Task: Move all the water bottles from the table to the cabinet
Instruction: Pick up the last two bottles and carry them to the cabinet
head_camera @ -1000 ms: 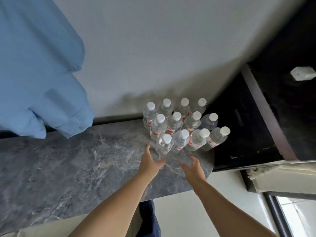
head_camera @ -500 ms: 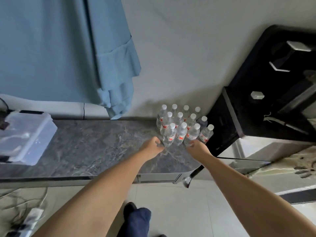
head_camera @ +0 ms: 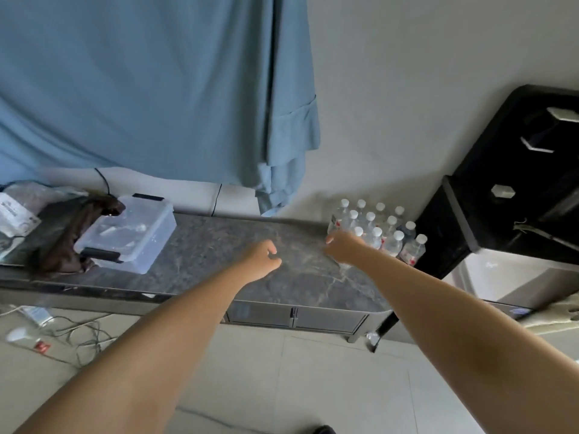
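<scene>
Bare-armed and reaching, I watch my left hand (head_camera: 261,256) hang over the marble tabletop (head_camera: 219,245) with its fingers loosely curled around nothing, well apart from the load. My right hand (head_camera: 343,245) sits just at the near-left edge of the water bottles (head_camera: 376,228); its fingers curl toward the front row, but motion blur leaves me unable to tell whether they have closed on a bottle. The white-capped bottles stand upright in a tight cluster at the table's far right end, against the wall and just beside the black cabinet (head_camera: 513,189), whose dark shelves open to the right of them. None appears to have reached the cabinet, so I judge the job to be at its very start, at the first pick. The next move, as I read it, calls for a firm grip round one front-row bottle, a straight lift clear of its neighbours so the packed group does not topple, then a short carry rightward into a shelf. Farther left on the table rest a clear plastic lidded box (head_camera: 128,234) and a brown cloth (head_camera: 78,227); a blue curtain (head_camera: 156,89) hangs behind.
</scene>
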{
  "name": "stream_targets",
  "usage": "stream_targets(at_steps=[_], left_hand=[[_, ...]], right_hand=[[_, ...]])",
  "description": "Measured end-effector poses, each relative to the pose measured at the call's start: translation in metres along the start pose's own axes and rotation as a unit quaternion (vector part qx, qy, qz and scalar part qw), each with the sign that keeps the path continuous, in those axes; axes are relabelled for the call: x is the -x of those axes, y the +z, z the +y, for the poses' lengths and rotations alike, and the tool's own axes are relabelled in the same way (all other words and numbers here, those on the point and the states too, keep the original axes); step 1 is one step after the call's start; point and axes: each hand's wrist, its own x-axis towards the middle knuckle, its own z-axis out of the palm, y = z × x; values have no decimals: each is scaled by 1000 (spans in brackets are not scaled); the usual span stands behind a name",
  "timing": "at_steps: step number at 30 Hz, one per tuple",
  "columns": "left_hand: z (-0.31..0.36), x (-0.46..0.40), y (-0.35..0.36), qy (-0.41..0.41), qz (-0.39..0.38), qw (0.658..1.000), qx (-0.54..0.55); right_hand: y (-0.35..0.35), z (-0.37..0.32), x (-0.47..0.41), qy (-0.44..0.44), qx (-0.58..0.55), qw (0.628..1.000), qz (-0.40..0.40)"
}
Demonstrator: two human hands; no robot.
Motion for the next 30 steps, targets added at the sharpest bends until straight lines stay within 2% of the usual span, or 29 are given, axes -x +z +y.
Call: stream_targets(at_steps=[2, 7, 11, 14, 20, 25, 30], left_hand=[[-36, 32, -20, -26, 14, 1000, 2], [-144, 143, -87, -112, 80, 990, -31], [-219, 235, -135, -209, 153, 965, -28], [-276, 305, -157, -282, 204, 937, -4], [-350, 404, -168, -394, 285, 870, 83], [-398, 460, -197, -443, 323, 831, 90], [-439, 495, -256, -490, 397, 768, 109]], right_hand=[[17, -35, 10, -41, 35, 999, 3], [87, -161, 42, -182, 119, 974, -71], [140, -271, 82, -258, 122, 953, -99], [176, -353, 119, -343, 160, 919, -114], [231, -469, 174, -471, 209, 845, -142], [262, -560, 206, -541, 227, 794, -162], [276, -669, 218, -616, 234, 732, -172]])
